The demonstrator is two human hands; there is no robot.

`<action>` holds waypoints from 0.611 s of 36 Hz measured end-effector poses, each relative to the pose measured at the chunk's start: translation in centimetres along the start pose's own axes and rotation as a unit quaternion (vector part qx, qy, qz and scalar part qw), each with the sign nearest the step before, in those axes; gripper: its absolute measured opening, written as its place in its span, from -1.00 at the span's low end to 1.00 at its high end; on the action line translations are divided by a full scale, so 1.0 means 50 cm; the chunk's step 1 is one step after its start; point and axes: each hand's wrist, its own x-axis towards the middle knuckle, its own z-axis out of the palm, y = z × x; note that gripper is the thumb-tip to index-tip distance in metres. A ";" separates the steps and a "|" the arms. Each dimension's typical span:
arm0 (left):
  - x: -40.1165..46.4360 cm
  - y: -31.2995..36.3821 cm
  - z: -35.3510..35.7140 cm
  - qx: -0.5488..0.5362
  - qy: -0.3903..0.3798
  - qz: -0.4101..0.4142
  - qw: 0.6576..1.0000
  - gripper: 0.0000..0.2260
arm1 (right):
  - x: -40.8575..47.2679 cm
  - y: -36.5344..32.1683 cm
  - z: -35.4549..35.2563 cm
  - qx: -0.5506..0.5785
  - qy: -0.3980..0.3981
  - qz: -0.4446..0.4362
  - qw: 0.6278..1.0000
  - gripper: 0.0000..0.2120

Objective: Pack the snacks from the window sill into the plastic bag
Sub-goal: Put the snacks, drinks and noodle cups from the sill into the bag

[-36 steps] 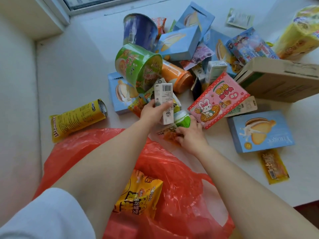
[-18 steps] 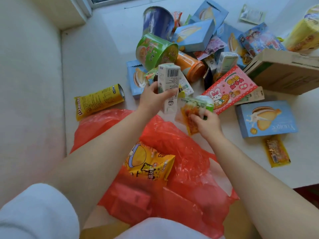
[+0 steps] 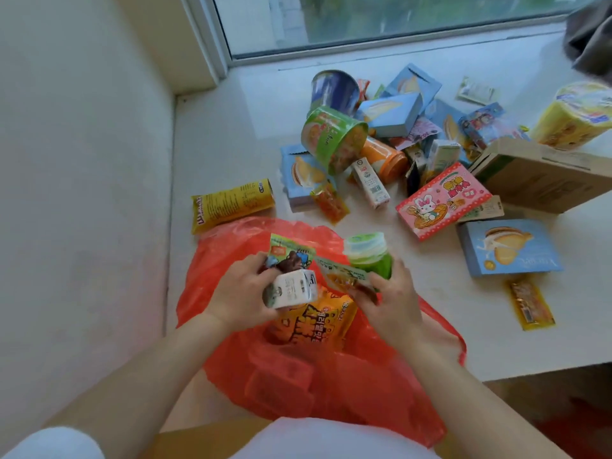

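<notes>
Halfway through packing: left hand (image 3: 245, 293) gripping a small white milk carton (image 3: 293, 289) and a green cartoon packet (image 3: 289, 255), right hand (image 3: 392, 294) with fingers (image 3: 381, 279) curled round a green plastic bottle (image 3: 367, 255) and a thin orange sachet (image 3: 342, 276), all right above the open red plastic bag (image 3: 347, 369) with a yellow crisp packet (image 3: 314, 321) inside. Next, need to let go and drop these in, then reach for the pile by the pink bunny box (image 3: 442, 200) on the white window sill (image 3: 231, 127). Half a second ago, both hands up by the pile; now pulled back over the bag.
</notes>
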 end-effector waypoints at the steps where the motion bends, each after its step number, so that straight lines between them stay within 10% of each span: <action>1: -0.015 -0.005 0.001 0.017 -0.031 0.006 0.999 -0.55 | -0.006 -0.003 0.006 -0.006 -0.010 -0.009 1.000 -0.85; 14: -0.119 -0.030 -0.064 0.136 -0.327 -0.018 0.935 -0.42 | -0.026 -0.075 0.080 -0.002 -0.096 -0.058 0.994 -0.92; 22: -0.160 -0.078 -0.056 0.235 -0.353 -0.109 0.899 -0.72 | -0.035 -0.113 0.115 -0.029 -0.137 -0.062 0.988 -0.90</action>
